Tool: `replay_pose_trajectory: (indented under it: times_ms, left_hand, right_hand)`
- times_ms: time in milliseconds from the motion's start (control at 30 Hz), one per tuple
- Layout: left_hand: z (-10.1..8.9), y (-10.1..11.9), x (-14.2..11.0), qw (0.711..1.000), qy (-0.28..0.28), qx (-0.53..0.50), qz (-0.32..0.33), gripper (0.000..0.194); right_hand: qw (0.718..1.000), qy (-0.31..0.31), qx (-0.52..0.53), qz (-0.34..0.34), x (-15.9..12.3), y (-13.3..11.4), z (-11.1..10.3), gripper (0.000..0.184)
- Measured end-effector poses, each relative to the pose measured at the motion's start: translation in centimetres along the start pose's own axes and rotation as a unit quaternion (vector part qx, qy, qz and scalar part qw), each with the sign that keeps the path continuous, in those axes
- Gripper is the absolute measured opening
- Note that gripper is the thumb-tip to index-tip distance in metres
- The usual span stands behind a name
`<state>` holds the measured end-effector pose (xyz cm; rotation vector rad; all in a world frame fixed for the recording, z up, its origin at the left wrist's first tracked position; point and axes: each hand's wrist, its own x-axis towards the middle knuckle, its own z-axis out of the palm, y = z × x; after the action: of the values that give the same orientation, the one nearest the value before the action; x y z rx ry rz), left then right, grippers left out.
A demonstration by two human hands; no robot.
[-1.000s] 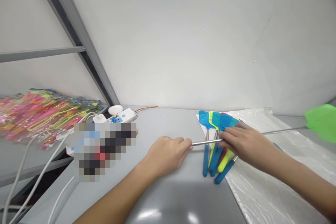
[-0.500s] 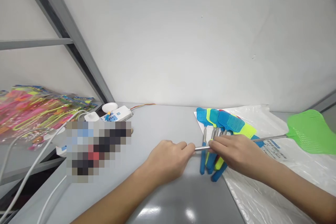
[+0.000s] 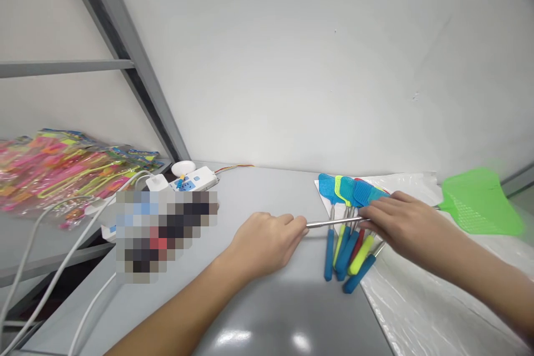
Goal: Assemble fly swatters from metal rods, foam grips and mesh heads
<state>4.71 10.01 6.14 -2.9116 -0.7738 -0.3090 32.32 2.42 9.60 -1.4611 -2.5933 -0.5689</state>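
Observation:
My left hand [image 3: 267, 243] curls around one end of a thin steel shaft [image 3: 334, 223]. The shaft runs right, under my right hand [image 3: 404, 222], whose fingers close over it. Its far end carries a green plastic fly swatter head [image 3: 478, 203]. Just below and behind the shaft lies a fanned stack of fly swatters [image 3: 346, 194] with blue, yellow and red heads and handles. My right hand sits over the stack's steel necks, and part of the stack is hidden beneath it.
The grey table [image 3: 271, 311] holds a crinkled clear plastic sheet [image 3: 434, 300] at right and a white power strip [image 3: 194, 178] at the back. Bagged pink toys [image 3: 62, 169] lie at left near white cables [image 3: 54, 250]. A pixelated patch [image 3: 167, 233] covers part of the table.
The green swatter head has swung left and fully into view. My right hand has shifted right along the shaft, while my left hand stays about where it was.

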Motion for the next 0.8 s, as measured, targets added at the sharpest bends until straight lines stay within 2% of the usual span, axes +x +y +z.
replay_pose_trajectory:
  times_ms: [100, 167, 267, 367, 500, 667, 800]
  left_hand:
    - [-0.5, -0.6, -0.1, 1.0, 0.015, -0.001, -0.005, 0.03]
    - [-0.5, -0.5, -0.1, 1.0, 0.025, -0.003, -0.003, 0.029]
    - [-0.2, 0.8, 0.0, 0.999, 0.03, -0.007, 0.014, 0.027]
    - [0.4, 2.0, 0.0, 0.999, 0.037, -0.016, 0.036, 0.024]
    - [0.8, 2.2, 0.0, 0.999, 0.029, -0.015, 0.028, 0.02]
    - [0.0, 1.1, 0.1, 0.999, 0.04, -0.015, 0.011, 0.028]
    - [-0.5, -0.1, -0.1, 0.999, 0.039, -0.006, -0.001, 0.031]
  right_hand:
    - [1.0, 0.001, -0.005, 0.027, -1.8, 2.1, -0.6, 0.022]
    - [1.0, 0.014, 0.002, 0.025, -2.3, 2.1, -0.8, 0.021]
    - [0.999, 0.027, 0.034, -0.008, -1.6, 0.0, -0.7, 0.021]
    - [0.998, 0.009, 0.053, -0.035, 0.1, -3.0, -0.2, 0.019]
    - [0.998, -0.004, 0.043, -0.038, 2.0, -5.0, 0.2, 0.018]
    - [0.999, 0.035, -0.024, -0.026, 1.8, -3.1, -0.9, 0.02]
    - [0.998, 0.021, -0.062, -0.016, 0.2, -0.4, -2.1, 0.022]
